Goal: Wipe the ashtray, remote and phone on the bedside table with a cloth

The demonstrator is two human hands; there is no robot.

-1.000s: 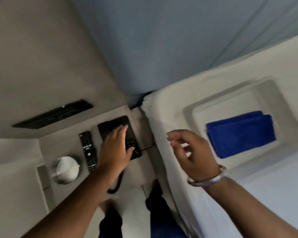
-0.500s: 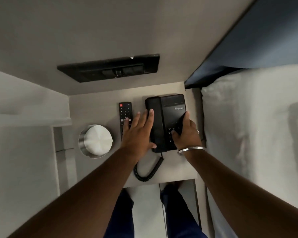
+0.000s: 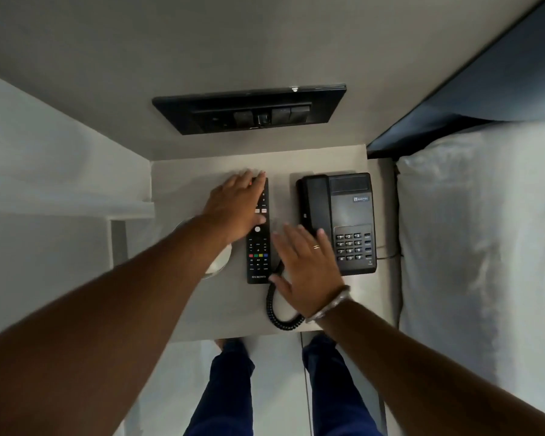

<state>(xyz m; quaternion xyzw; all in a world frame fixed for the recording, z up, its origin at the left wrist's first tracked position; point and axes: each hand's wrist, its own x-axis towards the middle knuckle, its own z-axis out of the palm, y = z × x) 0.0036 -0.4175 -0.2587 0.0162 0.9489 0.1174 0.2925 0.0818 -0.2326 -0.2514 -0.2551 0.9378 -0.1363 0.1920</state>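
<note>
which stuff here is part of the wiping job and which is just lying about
Part of the job:
remote
phone
ashtray, mostly hidden under the left arm
bedside table

Just there:
switch panel on the wall
bed

No cloth is in view.

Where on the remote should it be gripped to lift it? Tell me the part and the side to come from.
Grip the remote across its narrow width near the middle, coming from above with fingers on the two long edges. It lies flat, long and slim, button side up. The left hand already covers its top left; the phone's coiled cord crowds its lower right, so the right edge may be tighter there.
</note>
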